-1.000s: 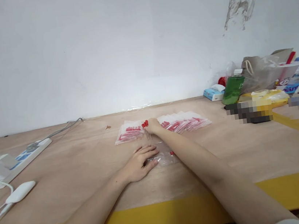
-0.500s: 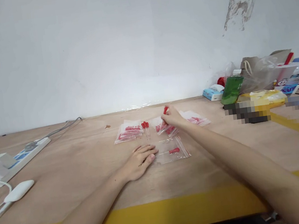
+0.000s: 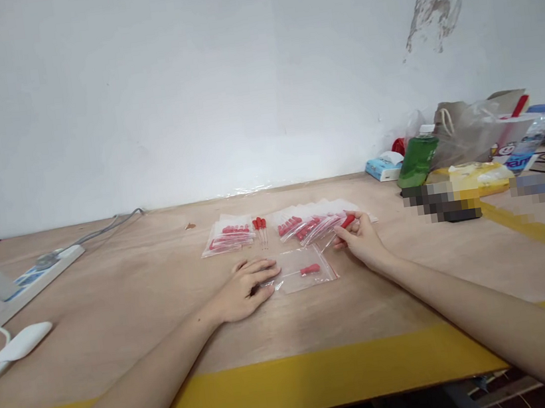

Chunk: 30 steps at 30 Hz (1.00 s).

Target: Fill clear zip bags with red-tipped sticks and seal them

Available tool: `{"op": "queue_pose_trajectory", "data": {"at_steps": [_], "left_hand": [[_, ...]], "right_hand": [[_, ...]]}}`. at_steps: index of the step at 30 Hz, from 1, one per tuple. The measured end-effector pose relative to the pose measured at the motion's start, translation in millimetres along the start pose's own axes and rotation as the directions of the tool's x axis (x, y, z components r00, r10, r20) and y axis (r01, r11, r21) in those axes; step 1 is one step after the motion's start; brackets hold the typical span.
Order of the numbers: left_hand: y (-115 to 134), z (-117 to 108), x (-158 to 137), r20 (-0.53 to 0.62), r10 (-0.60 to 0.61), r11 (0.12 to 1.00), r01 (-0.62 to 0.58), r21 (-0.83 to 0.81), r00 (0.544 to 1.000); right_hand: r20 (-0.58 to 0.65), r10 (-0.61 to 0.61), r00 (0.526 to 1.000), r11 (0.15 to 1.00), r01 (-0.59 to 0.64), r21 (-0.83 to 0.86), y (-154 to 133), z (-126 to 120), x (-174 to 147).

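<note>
My right hand [image 3: 364, 242] pinches a dropper [image 3: 348, 221] by its red rubber bulb, the tube pointing down and left toward a bag. In front of me a clear zip bag [image 3: 287, 262] lies flat with one red-bulbed dropper [image 3: 310, 269] inside. My left hand [image 3: 246, 289] rests on the table, fingers stretched out over the bag's left edge. Behind it, several loose droppers [image 3: 259, 224] lie side by side. To their left is a pile of bagged droppers [image 3: 226, 233]; to their right, a fanned row of bagged droppers [image 3: 305, 226] reaches my right hand.
At the left stand a power strip [image 3: 36, 278] and a white cabled device [image 3: 30, 340]. On the right are a tissue pack [image 3: 383, 168], a green bottle [image 3: 417, 161], a yellow packet [image 3: 482, 176] and a plastic bag [image 3: 464, 135]. Yellow tape [image 3: 326, 384] runs along the front edge.
My right hand has moved right and toward me, from above the fanned bags to the right of the flat bag, still holding the dropper. My left hand stays at the flat bag's left edge.
</note>
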State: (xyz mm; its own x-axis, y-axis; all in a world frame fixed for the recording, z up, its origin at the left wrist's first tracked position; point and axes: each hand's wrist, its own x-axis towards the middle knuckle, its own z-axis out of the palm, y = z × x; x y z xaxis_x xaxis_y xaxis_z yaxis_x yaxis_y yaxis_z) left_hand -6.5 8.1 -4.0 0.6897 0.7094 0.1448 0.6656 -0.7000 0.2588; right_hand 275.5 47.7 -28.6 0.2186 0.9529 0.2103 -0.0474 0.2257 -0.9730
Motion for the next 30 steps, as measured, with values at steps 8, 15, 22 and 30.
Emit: {"op": "queue_pose_trajectory", "data": {"at_steps": [8, 15, 22, 30], "left_hand": [[2.7, -1.2, -0.1, 0.019, -0.016, 1.0, 0.017, -0.011, 1.0], [1.1, -0.5, 0.6, 0.022, 0.009, 1.0, -0.009, -0.006, 1.0], [1.5, -0.2, 1.6, 0.026, 0.062, 0.998, -0.061, -0.025, 0.998], [-0.6, 0.7, 0.7, 0.019, 0.055, 0.998, -0.055, -0.041, 0.998]], "right_hand": [[0.338, 0.173, 0.925, 0.983, -0.141, -0.118, -5.4, -12.7, -12.1], [0.54, 0.007, 0.841, 0.892, 0.239, -0.384, -12.0, -14.8, -9.6], [0.502, -0.04, 0.864, 0.838, 0.303, -0.453, -3.8, 3.8, -12.4], [0.724, 0.09, 0.684, 0.94, 0.182, -0.288, -22.8, -11.8, -16.2]]}}
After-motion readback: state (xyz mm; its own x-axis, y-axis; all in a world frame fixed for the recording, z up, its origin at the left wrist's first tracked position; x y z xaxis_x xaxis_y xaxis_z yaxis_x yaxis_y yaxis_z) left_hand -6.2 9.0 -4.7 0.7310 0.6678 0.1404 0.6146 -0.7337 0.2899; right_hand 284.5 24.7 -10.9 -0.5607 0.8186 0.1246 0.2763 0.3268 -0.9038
